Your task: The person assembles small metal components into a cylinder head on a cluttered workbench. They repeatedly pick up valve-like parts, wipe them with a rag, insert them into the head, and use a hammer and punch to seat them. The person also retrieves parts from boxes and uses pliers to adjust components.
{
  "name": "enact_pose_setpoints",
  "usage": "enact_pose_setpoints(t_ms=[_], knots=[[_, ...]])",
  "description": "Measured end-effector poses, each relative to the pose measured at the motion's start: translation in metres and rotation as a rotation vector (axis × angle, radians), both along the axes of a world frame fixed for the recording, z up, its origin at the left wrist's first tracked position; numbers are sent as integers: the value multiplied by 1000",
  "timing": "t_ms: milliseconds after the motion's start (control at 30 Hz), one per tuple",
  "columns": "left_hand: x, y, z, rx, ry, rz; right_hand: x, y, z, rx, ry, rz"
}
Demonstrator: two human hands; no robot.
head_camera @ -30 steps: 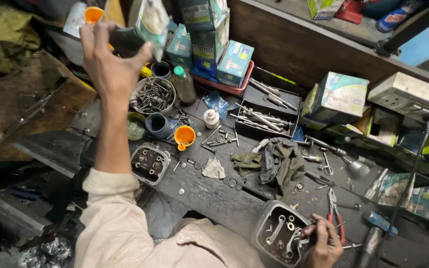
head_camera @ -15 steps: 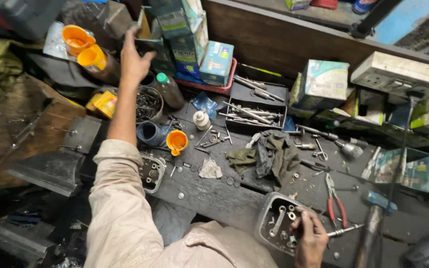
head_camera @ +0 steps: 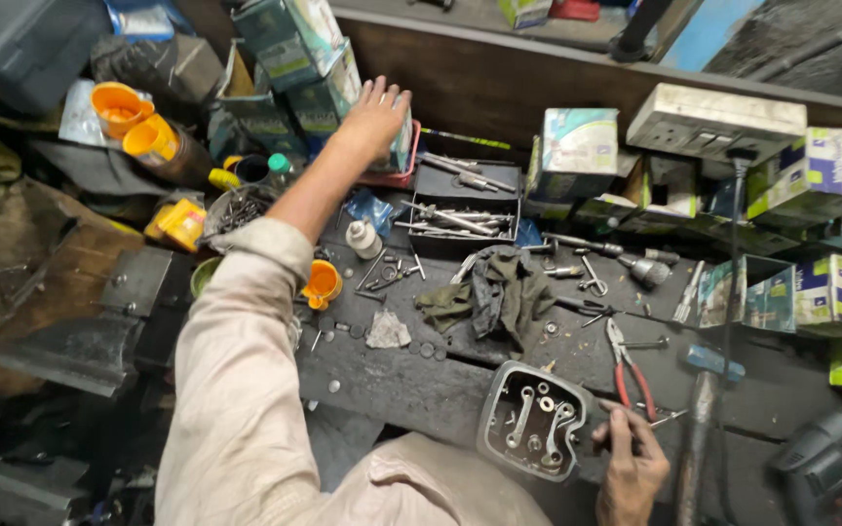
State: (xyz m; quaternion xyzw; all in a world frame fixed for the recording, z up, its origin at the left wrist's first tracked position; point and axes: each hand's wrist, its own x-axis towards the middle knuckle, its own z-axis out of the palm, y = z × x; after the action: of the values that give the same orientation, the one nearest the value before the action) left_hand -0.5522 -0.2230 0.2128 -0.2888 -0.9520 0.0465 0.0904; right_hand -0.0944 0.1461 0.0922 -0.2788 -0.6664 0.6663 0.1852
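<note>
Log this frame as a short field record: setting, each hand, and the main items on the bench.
setting: cluttered dark workbench, seen from above
left hand: stretched out, fingers spread, resting on a teal carton at the back of the bench
right hand: at the edge of a grey metal engine cover, fingertips against its side
near right hand: red-handled pliers, hammer
centre: dark rag, black tray of tools
left of arm: orange cups

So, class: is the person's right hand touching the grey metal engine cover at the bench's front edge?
Touching. The head view shows the right hand with its fingertips resting against the right edge of the grey metal engine cover, no gap visible.
</note>
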Motion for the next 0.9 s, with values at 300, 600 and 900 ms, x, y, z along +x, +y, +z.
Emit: enact_pose_setpoints(t_ms=[300, 600, 900], knots=[[-37, 19, 29, -443, -308, 172, 49, 53, -100, 313, -60, -159], [-40, 27, 45, -587, -270, 148, 69, 68, -133, 225, -93, -66], [-51, 20, 80, -380, -419, 182, 40, 61, -111, 266, -94, -86]])
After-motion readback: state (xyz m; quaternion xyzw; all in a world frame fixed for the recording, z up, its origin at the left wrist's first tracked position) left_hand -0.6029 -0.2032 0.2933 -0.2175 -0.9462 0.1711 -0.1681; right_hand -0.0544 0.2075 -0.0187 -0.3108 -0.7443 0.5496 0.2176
